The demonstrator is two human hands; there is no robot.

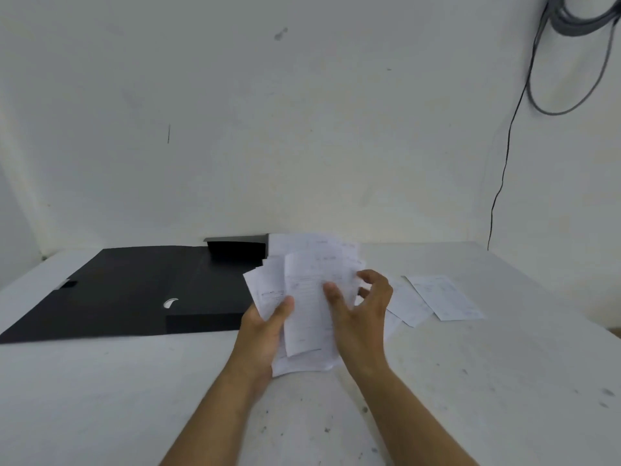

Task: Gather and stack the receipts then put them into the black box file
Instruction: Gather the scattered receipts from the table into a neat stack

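Note:
A loose, fanned bundle of white receipts [307,297] is held above the table in my left hand [265,327], thumb on top. My right hand [361,311] rests against the bundle's right side, thumb on the front sheet and fingers curled at its right edge. The black box file [134,294] lies opened flat on the table to the left, with its raised tray wall [235,250] behind the bundle. Two more receipts [443,297] lie flat on the table to the right of my hands.
The white table [134,398] is speckled with dark marks and backs onto a white wall. A black cable [504,169] hangs down the wall at the right, with a grey coil above it.

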